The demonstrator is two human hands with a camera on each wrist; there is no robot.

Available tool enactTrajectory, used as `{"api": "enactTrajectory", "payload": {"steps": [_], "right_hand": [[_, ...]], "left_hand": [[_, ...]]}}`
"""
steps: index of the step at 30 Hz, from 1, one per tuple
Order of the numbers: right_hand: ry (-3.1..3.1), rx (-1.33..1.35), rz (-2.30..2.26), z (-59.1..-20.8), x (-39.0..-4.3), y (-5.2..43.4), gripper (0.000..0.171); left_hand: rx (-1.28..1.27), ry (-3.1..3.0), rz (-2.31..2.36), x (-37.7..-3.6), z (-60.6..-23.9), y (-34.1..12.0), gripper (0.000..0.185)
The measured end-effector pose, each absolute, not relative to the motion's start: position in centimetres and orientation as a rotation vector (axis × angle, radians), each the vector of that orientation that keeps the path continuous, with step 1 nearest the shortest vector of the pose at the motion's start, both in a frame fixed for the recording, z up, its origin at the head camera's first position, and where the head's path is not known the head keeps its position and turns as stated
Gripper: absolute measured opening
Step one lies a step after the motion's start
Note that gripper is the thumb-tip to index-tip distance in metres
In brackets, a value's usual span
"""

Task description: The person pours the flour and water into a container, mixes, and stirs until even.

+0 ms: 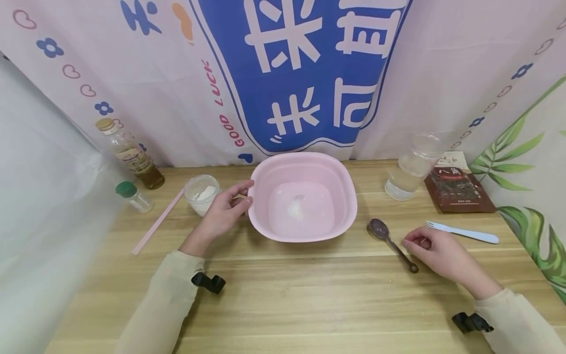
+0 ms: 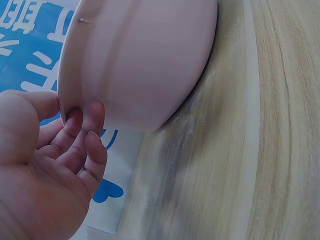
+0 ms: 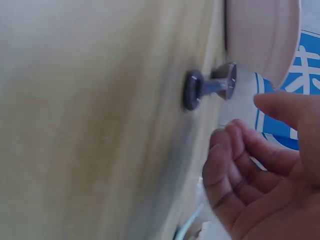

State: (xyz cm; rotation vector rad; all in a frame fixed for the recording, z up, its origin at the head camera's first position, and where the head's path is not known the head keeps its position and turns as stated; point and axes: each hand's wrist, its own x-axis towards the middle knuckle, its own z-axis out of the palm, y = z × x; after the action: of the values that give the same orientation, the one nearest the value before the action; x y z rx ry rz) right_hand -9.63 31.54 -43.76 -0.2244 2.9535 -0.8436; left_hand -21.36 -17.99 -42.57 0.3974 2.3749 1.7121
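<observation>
Pink basin (image 1: pixel 340 201), standing left of the brown spoon (image 1: pixel 389 240), was best steadied, we judged, by our left hand (image 1: pixel 226 209) pinching it on the side away from the spoon, while our right hand (image 1: pixel 438 250) held nothing just right of the spoon.

Soft, bright light is filling the head view, a pale sheen spreading over the table (image 1: pixel 283 300). In the left wrist view, the pink basin (image 2: pixel 150 55) is casting a dark shadow along its base, while blur is smearing the right wrist view's table and dark spoon (image 3: pixel 212 87).
</observation>
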Motion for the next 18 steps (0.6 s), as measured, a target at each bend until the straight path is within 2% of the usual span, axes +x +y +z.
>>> {"api": "enactTrajectory", "payload": {"steps": [6, 18], "right_hand": [[2.802, -0.169, -0.814, -44.36, -9.49, 31.43, 0.027], [2.770, -0.175, -0.774, -44.57, -10.21, 30.74, 0.017]], "left_hand": [[0.386, 2.382, 1.701, -21.30, -42.40, -17.97, 0.052], [0.388, 2.382, 1.692, -21.45, -42.53, -18.08, 0.052]]}}
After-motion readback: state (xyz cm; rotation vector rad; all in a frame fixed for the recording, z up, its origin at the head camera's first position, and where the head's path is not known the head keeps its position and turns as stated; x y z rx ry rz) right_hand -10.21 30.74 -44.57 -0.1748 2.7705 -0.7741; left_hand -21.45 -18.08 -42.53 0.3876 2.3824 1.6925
